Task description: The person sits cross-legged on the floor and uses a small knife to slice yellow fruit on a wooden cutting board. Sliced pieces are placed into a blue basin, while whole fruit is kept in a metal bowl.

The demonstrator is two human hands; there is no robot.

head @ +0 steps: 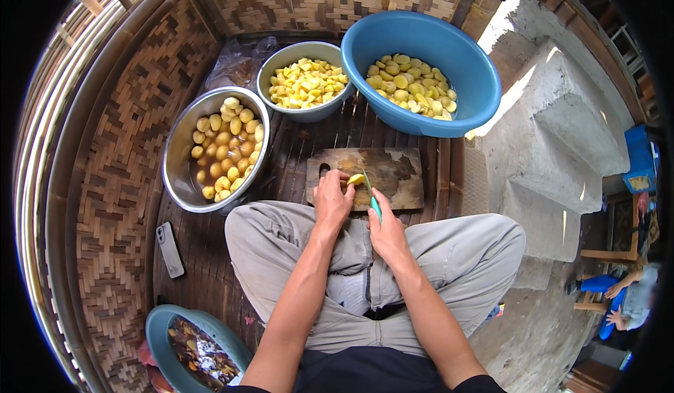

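On a worn wooden cutting board (pixel 392 182), my left hand (pixel 334 195) holds a yellow piece of peeled potato (pixel 356 179) in its fingertips. My right hand (pixel 387 228) grips the green handle of a kitchen knife (pixel 376 207), its blade upright just right of the potato piece. Whether the blade touches the potato I cannot tell. Beyond the board stand a grey basin of diced potato (pixel 266 77) and a large blue basin of halved potatoes (pixel 474 77). To the left, a metal bowl (pixel 176 156) contains whole peeled potatoes in brownish water.
A phone (pixel 169 251) lies on the bamboo slats at left. Below it sits a teal tub (pixel 158 330) with dark liquid and peelings. Woven bamboo walls (pixel 118 182) enclose the left and far sides. Concrete steps (pixel 553 182) rise at right; a seated person (pixel 626 298) is beyond.
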